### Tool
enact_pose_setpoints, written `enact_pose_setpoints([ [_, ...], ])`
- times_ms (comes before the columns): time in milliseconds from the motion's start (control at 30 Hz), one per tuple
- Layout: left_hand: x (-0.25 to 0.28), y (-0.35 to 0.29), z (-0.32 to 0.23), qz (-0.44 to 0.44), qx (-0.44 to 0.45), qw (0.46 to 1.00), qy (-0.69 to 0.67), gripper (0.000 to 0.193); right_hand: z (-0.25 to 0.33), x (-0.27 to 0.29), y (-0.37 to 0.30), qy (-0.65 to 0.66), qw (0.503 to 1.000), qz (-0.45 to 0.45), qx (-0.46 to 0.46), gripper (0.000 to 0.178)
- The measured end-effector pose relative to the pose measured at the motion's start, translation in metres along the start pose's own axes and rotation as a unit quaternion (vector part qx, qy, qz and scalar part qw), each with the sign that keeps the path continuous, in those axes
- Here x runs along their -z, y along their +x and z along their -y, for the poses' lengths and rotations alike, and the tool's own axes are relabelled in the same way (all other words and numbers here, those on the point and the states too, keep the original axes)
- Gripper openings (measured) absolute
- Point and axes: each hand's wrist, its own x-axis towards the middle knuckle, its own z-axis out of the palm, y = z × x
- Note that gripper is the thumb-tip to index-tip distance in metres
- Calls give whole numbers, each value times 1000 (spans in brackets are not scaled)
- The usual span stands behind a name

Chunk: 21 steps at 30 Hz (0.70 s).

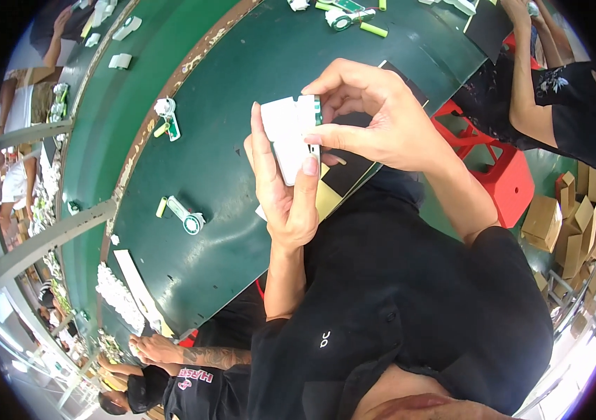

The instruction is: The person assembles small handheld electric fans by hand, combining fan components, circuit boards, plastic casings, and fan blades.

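Note:
Above the near edge of the table, both my hands are around a white plastic casing (278,120). My left hand (285,203) grips it from below, fingers along its left side and thumb on its lower right. Coming in from the right, my right hand (389,115) pinches the casing's right edge between thumb and forefinger, where small green parts show. My palms and fingers hide some of the casing. Left of my hands, a small circuit board with a round fan-like part (191,222) lies on the table, a green cylindrical battery (162,206) beside it.
The green table (235,77) carries another board assembly (170,117) and more parts and batteries (374,31) at its far side. A green conveyor belt (119,98) runs along the left. White pieces (117,294) are piled near a co-worker's hands (154,348). A red stool (508,183) and cardboard boxes (543,222) stand right.

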Motion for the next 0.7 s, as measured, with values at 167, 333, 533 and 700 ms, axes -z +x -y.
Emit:
enact_pose_setpoints([
  [167,5,5,-1,24,10,1000,7,80,8,10,4,1,997,50,-54,31],
  [333,2,4,0,37,34,995,-81,81,2,9,6,2,998,36,-55,28],
  [533,-1,1,5,32,29,995,-94,80,-4,5,4,21,997,50,-46,25],
  [700,9,4,10,65,54,986,-140,80,-10,2,3,-31,999,13,9,29],
])
